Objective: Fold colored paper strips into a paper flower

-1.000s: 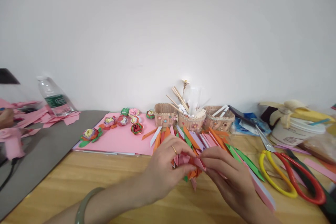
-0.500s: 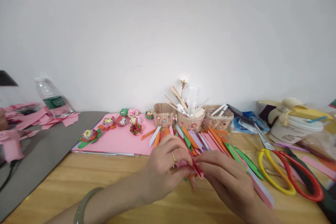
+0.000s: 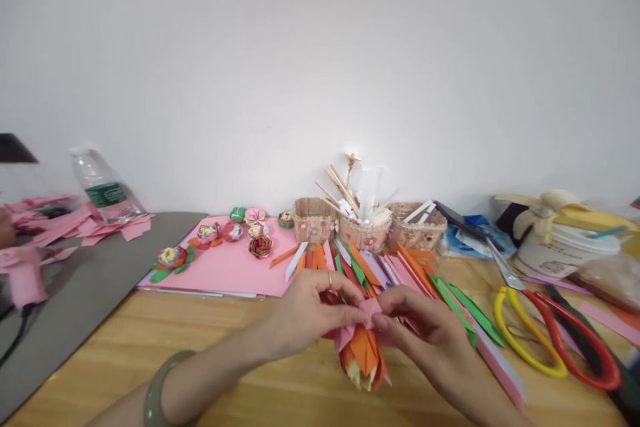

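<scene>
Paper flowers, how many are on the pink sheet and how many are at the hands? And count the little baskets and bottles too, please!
Flowers on the pink sheet: 8
Paper flower at the hands: 1
Little baskets: 3
Bottle: 1
Total: 13

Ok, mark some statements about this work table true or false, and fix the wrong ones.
1. The left hand and the right hand both have fingers on folded pink paper. True.
2. The bracelet is on the right wrist. False: the bracelet is on the left wrist.
3. Paper flowers lie on a pink sheet. True.
4. Both scissor handles are yellow. False: the scissors have one yellow and one red handle.
5. Only one small basket stands by the wall. False: three small baskets stand there in a row.
</scene>
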Demonstrator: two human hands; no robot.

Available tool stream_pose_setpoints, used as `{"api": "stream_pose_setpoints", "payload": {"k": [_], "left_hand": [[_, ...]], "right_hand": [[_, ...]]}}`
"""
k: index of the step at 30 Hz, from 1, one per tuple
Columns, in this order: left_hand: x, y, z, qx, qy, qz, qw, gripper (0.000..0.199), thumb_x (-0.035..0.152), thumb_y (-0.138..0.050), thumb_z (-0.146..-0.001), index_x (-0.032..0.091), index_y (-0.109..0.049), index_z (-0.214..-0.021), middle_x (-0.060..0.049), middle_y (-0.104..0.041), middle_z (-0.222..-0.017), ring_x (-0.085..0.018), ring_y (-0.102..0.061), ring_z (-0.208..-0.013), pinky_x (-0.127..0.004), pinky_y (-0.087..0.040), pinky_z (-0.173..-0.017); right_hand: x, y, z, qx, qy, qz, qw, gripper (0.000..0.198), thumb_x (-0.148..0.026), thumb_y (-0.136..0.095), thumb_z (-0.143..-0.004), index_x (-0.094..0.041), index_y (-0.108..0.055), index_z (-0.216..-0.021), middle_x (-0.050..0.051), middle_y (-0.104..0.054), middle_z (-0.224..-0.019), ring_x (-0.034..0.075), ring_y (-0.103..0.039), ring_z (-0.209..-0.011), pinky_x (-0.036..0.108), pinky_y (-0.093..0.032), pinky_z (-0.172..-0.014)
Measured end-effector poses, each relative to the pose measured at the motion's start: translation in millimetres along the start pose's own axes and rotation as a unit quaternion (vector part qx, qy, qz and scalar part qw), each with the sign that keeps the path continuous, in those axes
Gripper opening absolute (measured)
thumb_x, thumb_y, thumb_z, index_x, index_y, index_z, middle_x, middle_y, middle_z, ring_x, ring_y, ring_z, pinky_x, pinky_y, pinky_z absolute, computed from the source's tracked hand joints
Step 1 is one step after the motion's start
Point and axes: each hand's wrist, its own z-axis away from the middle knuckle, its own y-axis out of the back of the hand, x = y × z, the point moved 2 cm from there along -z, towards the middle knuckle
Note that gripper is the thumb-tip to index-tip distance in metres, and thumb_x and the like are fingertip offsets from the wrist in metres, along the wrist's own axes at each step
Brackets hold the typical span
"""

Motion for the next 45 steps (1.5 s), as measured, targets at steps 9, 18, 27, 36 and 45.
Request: {"api": "stream_pose_setpoints", "payload": {"k": [9, 18, 27, 36, 45], "left_hand": [[-6.0, -4.3, -1.9, -0.013, 0.013, 0.027, 0.999, 0.023, 0.032, -0.068, -0.066, 0.013, -0.055, -0.068, 0.000, -0.060, -0.060, -0.007, -0.053, -0.051, -0.019, -0.040, -0.048], [-8.2, -0.2, -4.6, 0.046, -0.001, -0.042, 0.998, 0.012, 0.025, -0.066, -0.066, 0.015, -0.059, -0.070, 0.002, -0.060, -0.061, -0.009, -0.055, -0.054, -0.021, -0.042, -0.054], [-7.1, 4.0, -7.2, 0.035, 0.030, -0.009, 0.999, 0.026, 0.034, -0.072, -0.058, 0.014, -0.058, -0.067, 0.003, -0.057, -0.057, -0.008, -0.051, -0.050, -0.021, -0.039, -0.052], [-15.0, 3.0, -6.3, 0.047, 0.011, -0.099, 0.994, 0.009, 0.020, -0.059, -0.067, 0.016, -0.053, -0.062, 0.003, -0.053, -0.057, -0.010, -0.050, -0.052, -0.021, -0.039, -0.050], [-9.1, 9.0, -7.1, -0.034, -0.024, 0.048, 0.998, 0.027, 0.021, -0.060, -0.068, 0.018, -0.055, -0.094, -0.005, -0.055, -0.099, -0.015, -0.052, -0.089, -0.025, -0.041, -0.074]], "right_hand": [[-4.8, -3.5, -1.3, 0.001, 0.029, 0.078, 0.997, 0.019, -0.025, -0.052, -0.079, -0.018, -0.054, -0.062, 0.000, -0.059, -0.053, 0.011, -0.055, -0.047, 0.018, -0.045, -0.044], [0.8, -2.0, 2.8, 0.065, 0.137, 0.162, 0.975, 0.012, -0.014, -0.051, -0.080, -0.018, -0.060, -0.074, 0.000, -0.066, -0.058, 0.010, -0.059, -0.049, 0.018, -0.046, -0.046], [9.7, -1.6, -3.8, -0.032, -0.038, 0.022, 0.999, 0.010, -0.023, -0.055, -0.079, -0.017, -0.060, -0.074, 0.002, -0.067, -0.067, 0.014, -0.062, -0.061, 0.022, -0.049, -0.056], [13.9, -6.5, -1.8, -0.038, -0.028, 0.077, 0.996, 0.010, -0.021, -0.052, -0.080, -0.017, -0.061, -0.075, 0.002, -0.067, -0.067, 0.013, -0.062, -0.060, 0.021, -0.048, -0.055], [1.1, 0.3, 5.9, 0.093, 0.190, 0.221, 0.952, 0.013, -0.008, -0.049, -0.076, -0.019, -0.055, -0.076, -0.001, -0.063, -0.060, 0.010, -0.058, -0.050, 0.018, -0.043, -0.047]]}}
